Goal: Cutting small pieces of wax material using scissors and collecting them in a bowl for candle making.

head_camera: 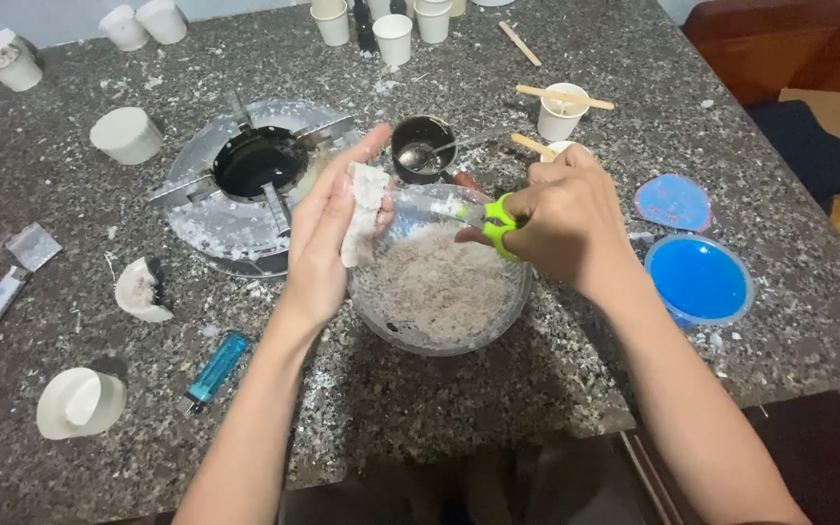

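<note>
A: Left hand point(323, 243)?
B: Fingers pinch a white wax chunk point(364, 209), held over the clear bowl point(381, 326) of wax shavings point(439, 287).
A: Right hand point(561, 219)?
B: Clamped on green-handled scissors point(493, 226), blades at the chunk, above the bowl too.
A: Around it?
B: Camp stove point(245, 180) just left of the bowl, dark cup with spoon point(422, 148) behind, blue lighter point(214, 369) front left, blue-filled lid point(699, 279) right.

My left grip point(328, 233) pinches a white waxy chunk point(362, 216) over the clear glass bowl of pale shavings point(439, 287). My right grip point(566, 219) works green-handled scissors point(483, 222) against it. At ten o'clock sits a round metal burner point(250, 185) on the speckled stone bench point(498, 389).
</note>
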